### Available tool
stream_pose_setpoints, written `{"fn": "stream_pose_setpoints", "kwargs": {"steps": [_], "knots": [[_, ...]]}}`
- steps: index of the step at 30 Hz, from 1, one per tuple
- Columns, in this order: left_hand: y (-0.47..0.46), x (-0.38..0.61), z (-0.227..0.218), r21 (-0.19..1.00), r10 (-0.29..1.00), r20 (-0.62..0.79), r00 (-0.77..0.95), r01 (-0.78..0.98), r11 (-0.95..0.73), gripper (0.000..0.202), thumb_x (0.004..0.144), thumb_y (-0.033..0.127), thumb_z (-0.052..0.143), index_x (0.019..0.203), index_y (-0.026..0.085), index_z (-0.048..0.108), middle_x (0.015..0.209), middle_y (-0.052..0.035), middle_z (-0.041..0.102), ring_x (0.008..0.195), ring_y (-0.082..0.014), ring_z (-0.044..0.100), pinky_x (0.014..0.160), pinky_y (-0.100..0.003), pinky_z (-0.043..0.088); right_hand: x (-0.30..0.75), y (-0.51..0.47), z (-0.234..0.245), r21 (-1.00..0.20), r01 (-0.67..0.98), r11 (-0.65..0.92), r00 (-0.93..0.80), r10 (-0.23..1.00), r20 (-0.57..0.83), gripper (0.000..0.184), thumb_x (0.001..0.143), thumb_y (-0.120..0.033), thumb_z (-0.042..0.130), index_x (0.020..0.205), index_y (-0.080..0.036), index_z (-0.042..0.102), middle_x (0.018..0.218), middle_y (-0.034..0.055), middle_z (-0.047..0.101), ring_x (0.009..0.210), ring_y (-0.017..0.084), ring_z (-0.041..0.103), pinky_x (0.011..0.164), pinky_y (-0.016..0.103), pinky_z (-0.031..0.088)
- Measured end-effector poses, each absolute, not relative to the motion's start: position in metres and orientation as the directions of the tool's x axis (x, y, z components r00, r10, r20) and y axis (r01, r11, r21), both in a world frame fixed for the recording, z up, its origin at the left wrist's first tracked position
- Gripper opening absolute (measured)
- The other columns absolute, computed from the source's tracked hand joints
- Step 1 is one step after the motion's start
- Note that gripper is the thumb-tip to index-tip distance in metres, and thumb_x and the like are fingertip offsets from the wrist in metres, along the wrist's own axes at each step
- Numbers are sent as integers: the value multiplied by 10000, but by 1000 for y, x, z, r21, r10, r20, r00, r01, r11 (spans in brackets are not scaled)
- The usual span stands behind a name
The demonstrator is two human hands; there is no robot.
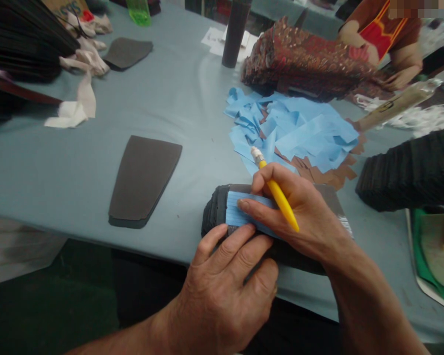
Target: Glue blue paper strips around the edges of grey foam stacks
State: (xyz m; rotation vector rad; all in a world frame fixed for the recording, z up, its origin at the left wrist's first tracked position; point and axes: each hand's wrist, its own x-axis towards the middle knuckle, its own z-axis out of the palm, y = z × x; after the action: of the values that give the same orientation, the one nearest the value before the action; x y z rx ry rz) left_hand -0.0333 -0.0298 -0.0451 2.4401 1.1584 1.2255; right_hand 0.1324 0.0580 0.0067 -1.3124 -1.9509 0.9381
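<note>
left hand, fingers splayed, grasping nothing visible, touches the near edge of the blue strips under the right hand, curled round a yellow pen; uneven right-thumb pressure could skew them.

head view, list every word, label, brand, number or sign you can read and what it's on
No text reads with certainty.
Brown cardboard: large blue letters, cut off by the frame, too blurred to quote.
Bottle at right: a dark mark, too blurred to read.
Yellow pen-like tool: no lettering visible.
</note>
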Motion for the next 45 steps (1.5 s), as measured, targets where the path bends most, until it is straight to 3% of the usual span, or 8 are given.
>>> {"fn": "stream_pose_setpoints", "kwargs": {"steps": [8,16,45], "knots": [[-32,-35,-49,463,708,605,364,562,-685,132,1011,174,616,1040,197,742,1253,-32,813,1267,-207,693,1242,-369,348,133,57,7,-817,508,272,-328,939,109,198,908,-226,759,901,-229,561,711,-90,480,581,84,408,532,264,352],[-31,-32,-52,468,701,623,348,552,-690,89,1002,185,650,1034,183,734,1253,-51,804,1284,-213,658,1314,-381,239,133,57,3,-824,490,283,-333,935,123,206,923,-228,764,916,-232,558,734,-88,487,601,81,428,547,261,359],[-26,-30,-48,492,713,617,332,544,-679,118,1006,189,633,1016,200,749,1186,-26,813,1239,-201,644,1305,-360,281,134,56,1,-803,503,319,-332,929,161,207,930,-232,765,901,-240,560,751,-72,525,618,96,455,565,274,381]]}}
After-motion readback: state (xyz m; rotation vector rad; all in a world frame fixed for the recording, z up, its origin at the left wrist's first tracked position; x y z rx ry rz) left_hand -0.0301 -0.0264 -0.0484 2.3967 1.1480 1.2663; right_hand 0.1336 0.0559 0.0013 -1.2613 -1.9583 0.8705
